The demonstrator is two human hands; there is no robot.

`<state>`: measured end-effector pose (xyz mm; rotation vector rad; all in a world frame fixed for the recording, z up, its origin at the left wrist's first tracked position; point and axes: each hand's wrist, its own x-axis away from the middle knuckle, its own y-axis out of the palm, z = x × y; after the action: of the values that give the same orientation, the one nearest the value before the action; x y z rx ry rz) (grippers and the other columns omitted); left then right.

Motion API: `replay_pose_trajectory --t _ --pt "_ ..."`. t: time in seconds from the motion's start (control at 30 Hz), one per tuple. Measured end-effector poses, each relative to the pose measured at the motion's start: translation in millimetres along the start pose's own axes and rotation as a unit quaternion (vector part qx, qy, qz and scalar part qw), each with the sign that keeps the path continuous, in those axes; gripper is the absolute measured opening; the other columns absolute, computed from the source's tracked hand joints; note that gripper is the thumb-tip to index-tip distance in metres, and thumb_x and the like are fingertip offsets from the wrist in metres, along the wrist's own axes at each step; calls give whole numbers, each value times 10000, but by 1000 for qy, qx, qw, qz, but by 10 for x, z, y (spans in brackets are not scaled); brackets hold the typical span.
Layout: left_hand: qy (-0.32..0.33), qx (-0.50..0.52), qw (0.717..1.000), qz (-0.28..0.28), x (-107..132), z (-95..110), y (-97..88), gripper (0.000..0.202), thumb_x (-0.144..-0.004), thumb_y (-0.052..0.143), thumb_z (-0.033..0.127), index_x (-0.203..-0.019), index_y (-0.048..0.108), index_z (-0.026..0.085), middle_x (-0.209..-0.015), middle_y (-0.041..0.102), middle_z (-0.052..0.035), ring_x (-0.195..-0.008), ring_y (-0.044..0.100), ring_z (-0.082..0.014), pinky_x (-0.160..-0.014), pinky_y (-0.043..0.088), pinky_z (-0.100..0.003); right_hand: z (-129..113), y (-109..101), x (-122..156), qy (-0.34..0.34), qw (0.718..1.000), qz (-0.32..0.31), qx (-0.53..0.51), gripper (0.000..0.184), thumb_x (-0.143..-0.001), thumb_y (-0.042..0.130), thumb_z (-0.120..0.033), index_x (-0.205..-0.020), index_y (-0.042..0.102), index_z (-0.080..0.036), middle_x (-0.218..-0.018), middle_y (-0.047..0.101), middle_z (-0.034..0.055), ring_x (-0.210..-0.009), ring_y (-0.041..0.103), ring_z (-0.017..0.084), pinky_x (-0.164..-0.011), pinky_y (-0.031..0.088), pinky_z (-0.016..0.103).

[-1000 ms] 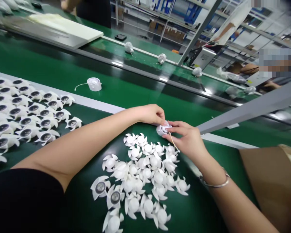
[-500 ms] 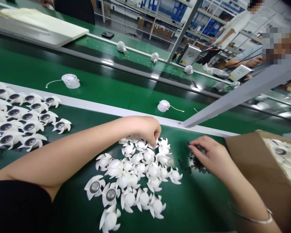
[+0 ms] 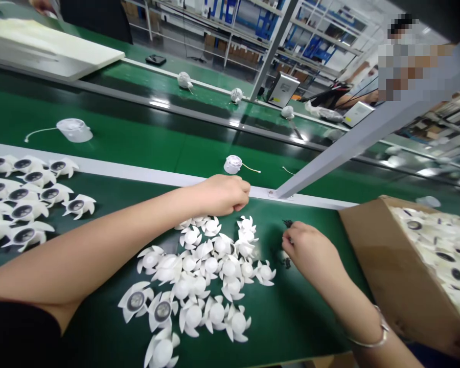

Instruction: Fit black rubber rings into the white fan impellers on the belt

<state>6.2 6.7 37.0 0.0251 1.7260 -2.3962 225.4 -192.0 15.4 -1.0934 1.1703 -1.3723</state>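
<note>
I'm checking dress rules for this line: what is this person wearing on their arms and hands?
The left hand and right hand are bare, with no gloves, and both forearms are uncovered. A black sleeve shows on the upper left arm, and a thin silver bangle circles the right wrist.

Left hand (image 3: 222, 195) curled, knuckles down, at the belt's edge, just above a loose pile of white plastic fan blades (image 3: 199, 281). Nothing visible in its grip. Right hand (image 3: 308, 249), metal bangle (image 3: 368, 335) at the wrist, fingers bunched over scattered small black bits (image 3: 287, 223) on the green conveyor belt (image 3: 302, 312). Whether it grips any: cannot tell. Left of the pile, rows of blades with dark round centres (image 3: 26, 204). Far right, a cardboard box (image 3: 391, 266), tilted, packed with more white blades. Beyond the pale rail (image 3: 157, 176), a round white housing with a thin cable (image 3: 233, 164), and a second one (image 3: 74, 130) further left, both on another stretch of belt.
</note>
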Motion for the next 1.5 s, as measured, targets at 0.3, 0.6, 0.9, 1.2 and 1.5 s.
replay_pose_trajectory --t 0.3,0.6,0.9,1.2,1.5 --pt "-63 98 993 -19 36 -196 53 431 -712 760 415 -1087 644 238 -1057 650 -13 -923 603 -185 -669 375 -257 -238 -165 -579 -98 942 67 -315 101 -875 501 -174 -799 560 -201 -764 570 10 -702 527 154 -657 409 277" --pt "-100 192 976 19 9 -214 116 376 -612 757 243 -939 578 195 -905 649 -8 -821 599 -180 -632 386 -252 -655 -86 -1009 -210 909 81 -350 100 -897 505 -199 -817 565 -194 -842 602 55 -773 554 183 -658 433 293" --pt "-127 238 963 11 18 -243 118 551 -611 753 235 -1119 541 210 -1002 659 -33 -885 612 -204 -663 416 -259 -675 14 -1054 -197 933 116 -277 42 -869 538 -189 -835 563 -189 -888 613 73 -774 575 199 -662 440 311" --pt "-134 247 960 12 10 -255 141 531 -603 772 233 -1076 532 214 -952 648 -13 -830 609 -182 -634 413 -250 -667 -125 -1061 -275 947 123 -109 183 -938 483 -223 -919 650 -150 -950 646 115 -788 608 215 -635 462 312" --pt "-143 275 951 11 10 -265 138 615 -583 776 215 -1144 525 212 -1056 666 -22 -896 617 -191 -687 437 -259 -692 -164 -956 -321 935 137 -61 272 -926 449 -172 -1028 695 -119 -964 676 137 -805 623 238 -637 503 347"
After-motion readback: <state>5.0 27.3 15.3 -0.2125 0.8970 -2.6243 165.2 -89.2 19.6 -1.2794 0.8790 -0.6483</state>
